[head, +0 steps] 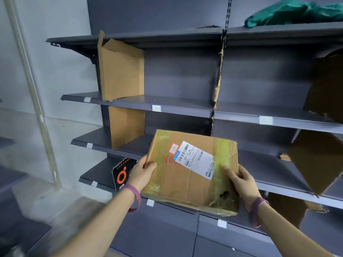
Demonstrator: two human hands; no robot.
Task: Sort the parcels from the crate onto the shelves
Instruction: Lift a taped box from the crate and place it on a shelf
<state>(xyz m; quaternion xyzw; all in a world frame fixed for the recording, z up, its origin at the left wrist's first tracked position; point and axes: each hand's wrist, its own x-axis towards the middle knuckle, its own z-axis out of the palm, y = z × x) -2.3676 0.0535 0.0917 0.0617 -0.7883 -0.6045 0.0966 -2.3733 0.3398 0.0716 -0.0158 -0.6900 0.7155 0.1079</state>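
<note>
A flat brown cardboard parcel, wrapped in yellowish tape and carrying a white shipping label, is held in front of the dark grey shelves. My left hand grips its left edge with the thumb on top. At the right edge, my right hand holds it with the thumb lying on the top face. The parcel tilts slightly and hangs at the height of the lower shelves, its far edge over the third shelf board. The crate is not in view.
Upright cardboard dividers stand on the left ends of the shelves, and more cardboard on the right. A black and orange box sits on a lower shelf. A green bag lies on the top shelf.
</note>
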